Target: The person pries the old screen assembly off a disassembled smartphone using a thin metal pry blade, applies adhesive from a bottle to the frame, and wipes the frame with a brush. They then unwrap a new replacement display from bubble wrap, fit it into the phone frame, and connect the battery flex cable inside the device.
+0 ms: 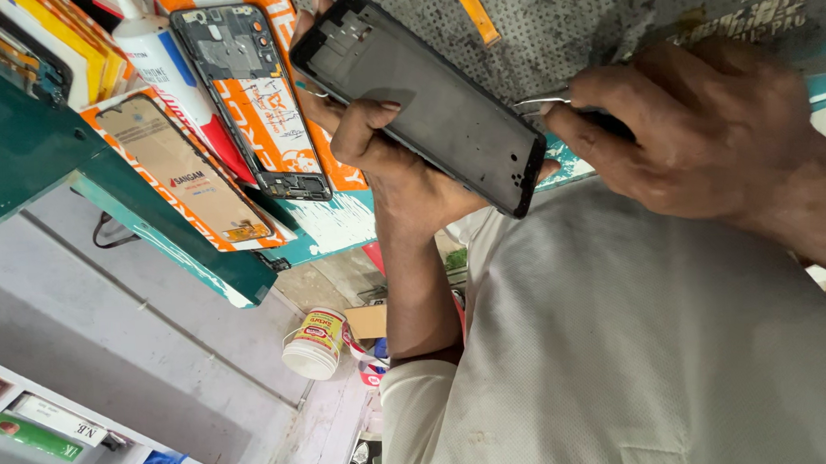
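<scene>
My left hand (382, 154) grips a dark, stripped phone frame (426, 101) from below and holds it tilted over the workbench, thumb laid on its face. My right hand (705, 126) is closed around thin metal tweezers (542, 101). Their tips meet the frame's right edge near its lower corner. My light grey shirt (641, 343) fills the lower right.
An opened phone body (249, 100) and a tan rectangular panel (183, 168) lie on orange packaging on the teal bench (19, 138). A white bottle (159, 57) stands behind them, and an orange strip (473, 11) lies on the grey mat. A white jar (314, 343) sits on the floor below.
</scene>
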`<control>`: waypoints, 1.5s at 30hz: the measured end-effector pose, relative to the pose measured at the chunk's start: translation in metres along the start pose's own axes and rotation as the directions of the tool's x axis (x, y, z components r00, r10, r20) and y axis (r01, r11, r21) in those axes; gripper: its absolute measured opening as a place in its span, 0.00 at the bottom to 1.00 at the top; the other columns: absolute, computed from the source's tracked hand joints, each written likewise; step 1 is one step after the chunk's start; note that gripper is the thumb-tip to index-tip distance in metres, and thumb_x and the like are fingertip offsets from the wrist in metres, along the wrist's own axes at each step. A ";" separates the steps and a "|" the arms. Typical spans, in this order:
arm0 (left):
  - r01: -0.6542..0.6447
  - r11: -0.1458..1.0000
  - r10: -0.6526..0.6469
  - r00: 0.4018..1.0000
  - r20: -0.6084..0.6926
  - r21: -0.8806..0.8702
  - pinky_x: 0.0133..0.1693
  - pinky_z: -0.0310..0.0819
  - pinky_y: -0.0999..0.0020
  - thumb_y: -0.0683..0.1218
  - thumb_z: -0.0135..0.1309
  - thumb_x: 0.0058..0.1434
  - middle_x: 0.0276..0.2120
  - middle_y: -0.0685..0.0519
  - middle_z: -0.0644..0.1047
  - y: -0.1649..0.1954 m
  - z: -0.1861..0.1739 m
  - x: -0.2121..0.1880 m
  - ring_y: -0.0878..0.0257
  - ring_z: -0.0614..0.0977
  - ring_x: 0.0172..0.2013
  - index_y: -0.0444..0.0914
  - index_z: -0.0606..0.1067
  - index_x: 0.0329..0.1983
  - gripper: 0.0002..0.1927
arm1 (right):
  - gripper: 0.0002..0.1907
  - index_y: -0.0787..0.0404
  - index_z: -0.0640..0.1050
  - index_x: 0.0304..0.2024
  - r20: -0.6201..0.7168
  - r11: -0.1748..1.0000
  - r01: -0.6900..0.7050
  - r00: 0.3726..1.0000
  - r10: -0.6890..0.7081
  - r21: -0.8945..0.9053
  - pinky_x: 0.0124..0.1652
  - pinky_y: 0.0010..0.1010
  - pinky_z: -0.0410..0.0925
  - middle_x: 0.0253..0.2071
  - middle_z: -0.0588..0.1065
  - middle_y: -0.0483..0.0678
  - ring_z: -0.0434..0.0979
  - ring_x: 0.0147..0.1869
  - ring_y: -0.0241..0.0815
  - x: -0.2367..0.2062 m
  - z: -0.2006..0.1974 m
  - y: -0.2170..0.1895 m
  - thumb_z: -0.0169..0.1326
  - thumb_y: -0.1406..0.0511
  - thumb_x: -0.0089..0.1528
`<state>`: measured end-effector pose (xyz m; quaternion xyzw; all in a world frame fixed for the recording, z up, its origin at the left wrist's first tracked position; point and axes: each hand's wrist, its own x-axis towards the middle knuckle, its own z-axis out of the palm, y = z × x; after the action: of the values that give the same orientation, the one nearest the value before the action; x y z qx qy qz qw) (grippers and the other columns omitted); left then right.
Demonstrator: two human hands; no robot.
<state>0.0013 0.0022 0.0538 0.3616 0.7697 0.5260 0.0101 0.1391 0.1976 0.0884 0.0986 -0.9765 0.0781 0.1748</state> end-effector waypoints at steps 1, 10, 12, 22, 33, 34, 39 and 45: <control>0.002 1.000 -0.002 1.000 -0.003 0.004 0.68 0.58 0.48 0.53 0.79 0.44 0.70 0.39 0.56 0.000 0.000 0.000 0.43 0.61 0.70 0.48 0.56 0.53 0.45 | 0.05 0.48 0.86 0.38 0.017 1.000 -0.004 1.000 0.004 0.009 0.27 0.21 0.67 0.36 0.76 0.38 0.75 0.28 0.32 0.000 -0.001 0.000 0.63 0.59 0.61; 0.011 1.000 -0.010 1.000 -0.011 0.027 0.69 0.57 0.49 0.55 0.79 0.45 0.70 0.40 0.57 0.001 0.000 -0.003 0.44 0.61 0.71 0.48 0.57 0.53 0.45 | 0.05 0.49 0.85 0.37 0.060 1.000 -0.023 0.998 0.023 0.011 0.29 0.23 0.68 0.37 0.76 0.38 0.76 0.31 0.33 0.004 -0.006 -0.002 0.62 0.59 0.61; 0.017 1.000 -0.018 1.000 -0.016 -0.017 0.70 0.56 0.52 0.54 0.79 0.46 0.72 0.43 0.57 0.000 0.001 -0.002 0.47 0.61 0.71 0.49 0.57 0.54 0.44 | 0.06 0.49 0.86 0.38 0.048 0.998 -0.052 0.998 0.050 0.038 0.29 0.24 0.67 0.38 0.76 0.38 0.75 0.30 0.33 0.006 -0.007 -0.001 0.61 0.59 0.61; 0.012 1.000 -0.011 0.999 -0.033 0.023 0.70 0.53 0.50 0.54 0.80 0.41 0.69 0.38 0.57 0.005 0.003 0.003 0.43 0.61 0.72 0.46 0.57 0.52 0.46 | 0.08 0.46 0.86 0.40 0.108 0.997 0.009 0.994 0.000 -0.080 0.32 0.22 0.68 0.38 0.75 0.35 0.75 0.31 0.30 0.014 -0.007 -0.001 0.62 0.61 0.58; 0.043 0.999 -0.043 0.999 -0.028 -0.004 0.71 0.57 0.52 0.53 0.79 0.45 0.72 0.40 0.57 0.003 0.000 -0.003 0.46 0.63 0.70 0.47 0.58 0.53 0.44 | 0.11 0.52 0.84 0.43 0.086 0.999 -0.018 0.996 0.020 -0.030 0.39 0.24 0.68 0.41 0.72 0.38 0.75 0.37 0.33 0.036 -0.006 0.002 0.61 0.61 0.57; 0.071 0.997 -0.072 0.997 -0.029 -0.020 0.70 0.57 0.53 0.53 0.80 0.44 0.72 0.40 0.57 0.004 0.001 -0.003 0.45 0.63 0.70 0.47 0.58 0.53 0.45 | 0.11 0.53 0.83 0.44 0.085 1.000 -0.024 0.996 0.025 -0.015 0.41 0.25 0.67 0.43 0.72 0.38 0.75 0.39 0.34 0.040 -0.005 0.003 0.61 0.62 0.59; 0.099 0.995 -0.099 0.995 0.009 -0.013 0.68 0.59 0.51 0.58 0.82 0.37 0.71 0.33 0.54 0.009 -0.002 -0.002 0.37 0.62 0.71 0.46 0.57 0.52 0.50 | 0.13 0.52 0.83 0.42 0.111 0.998 -0.011 0.994 0.018 -0.068 0.40 0.25 0.67 0.44 0.72 0.39 0.75 0.41 0.35 0.057 -0.003 0.005 0.60 0.60 0.56; 0.030 0.997 -0.035 0.997 0.075 0.064 0.71 0.53 0.43 0.59 0.82 0.35 0.69 0.29 0.56 0.012 -0.006 0.004 0.32 0.60 0.71 0.45 0.57 0.51 0.52 | 0.10 0.55 0.82 0.46 0.069 0.999 -0.024 0.997 0.026 -0.029 0.45 0.27 0.66 0.47 0.71 0.39 0.73 0.48 0.35 0.073 0.012 0.010 0.58 0.61 0.63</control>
<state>0.0024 0.0020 0.0678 0.3691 0.7907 0.4870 0.0367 0.0660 0.1931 0.1016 0.0864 -0.9842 0.0630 0.1414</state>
